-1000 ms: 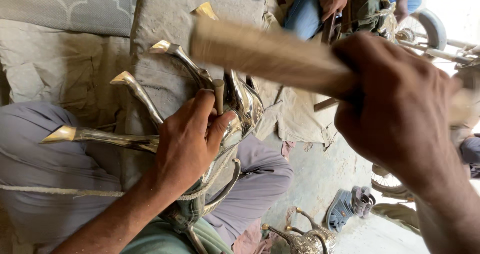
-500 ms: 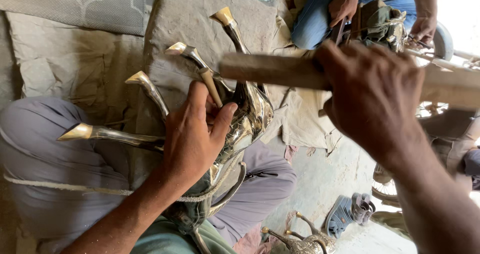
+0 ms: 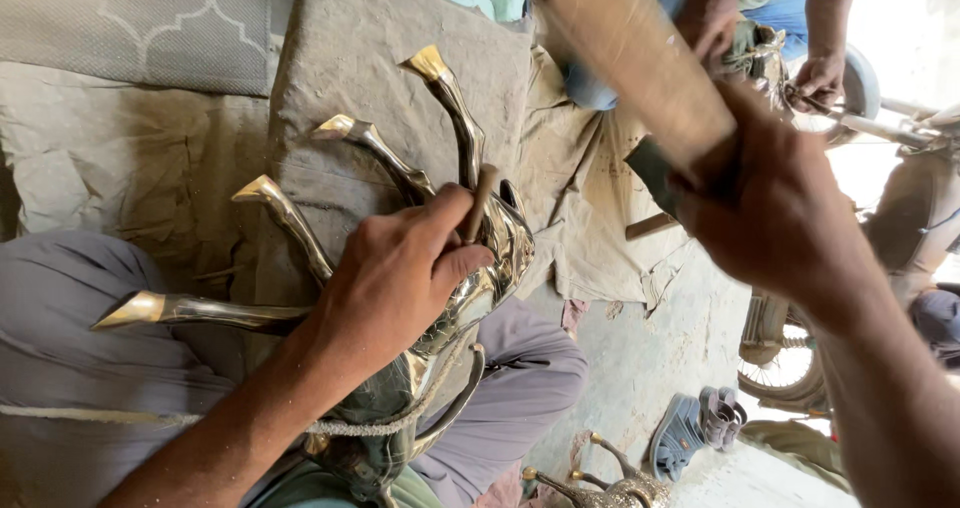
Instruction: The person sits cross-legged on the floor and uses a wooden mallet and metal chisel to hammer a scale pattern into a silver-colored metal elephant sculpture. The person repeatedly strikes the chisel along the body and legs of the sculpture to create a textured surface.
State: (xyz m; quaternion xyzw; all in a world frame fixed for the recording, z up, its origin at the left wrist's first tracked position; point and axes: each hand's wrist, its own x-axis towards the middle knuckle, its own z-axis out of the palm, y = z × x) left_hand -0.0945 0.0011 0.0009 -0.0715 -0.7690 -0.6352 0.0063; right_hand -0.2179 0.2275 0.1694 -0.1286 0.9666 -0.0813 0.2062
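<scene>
Left hand (image 3: 400,268) was clamped on a small punch (image 3: 480,200) — a short brownish rod pinched between thumb and forefinger, its tip set against the body of the metal horse (image 3: 495,258). The horse lay legs-up across my lap, its four legs with brass hooves pointing left over the grey cloth (image 3: 360,88), a cord (image 3: 200,420) looped around its lower end. Right hand (image 3: 770,218) was closed around a wooden mallet (image 3: 630,58), raised above and to the right of the punch, blurred and well apart from it.

I read this as the striking step: punch placed, mallet up. My judgement of the next move — the blow had to land square on the punch's top, close to the left fingers, without the punch slipping on the polished metal.

Another horse (image 3: 610,483) stood on the floor below. Another person (image 3: 790,28) worked at the top right, sandals (image 3: 700,430) nearby.
</scene>
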